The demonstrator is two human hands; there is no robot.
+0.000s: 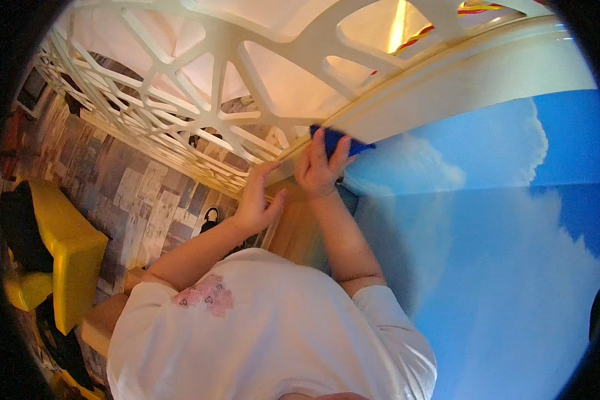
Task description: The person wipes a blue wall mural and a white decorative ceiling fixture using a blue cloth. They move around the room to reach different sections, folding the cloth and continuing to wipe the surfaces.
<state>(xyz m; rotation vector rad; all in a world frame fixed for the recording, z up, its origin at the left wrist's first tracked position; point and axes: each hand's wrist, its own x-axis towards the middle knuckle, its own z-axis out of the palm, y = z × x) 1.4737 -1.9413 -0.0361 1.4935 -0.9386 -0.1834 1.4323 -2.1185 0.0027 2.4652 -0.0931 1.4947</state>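
A dark blue cloth (pixel 332 140) is in my right hand (pixel 320 172), under the outstretched fingers. The hand presses it near the place where the pale frame (pixel 365 122) of a cut-out lattice panel meets a wall painted as sky with clouds (pixel 455 165). Part of the cloth is hidden behind the fingers. My left hand (pixel 256 202) holds nothing, and its thumb and fingers are apart. Its fingertips are close to the lower frame edge; whether they touch it I cannot tell. The white lattice panel (pixel 220 75) stands in front of me, with large irregular openings.
Yellow upholstered seating (pixel 77 245) with dark parts stands at the left on a wood-patterned floor (pixel 135 195). A wooden surface (pixel 292 225) lies below my hands, beside the sky wall. Red and yellow twisted strands (pixel 415 41) and a light show through the panel's top openings.
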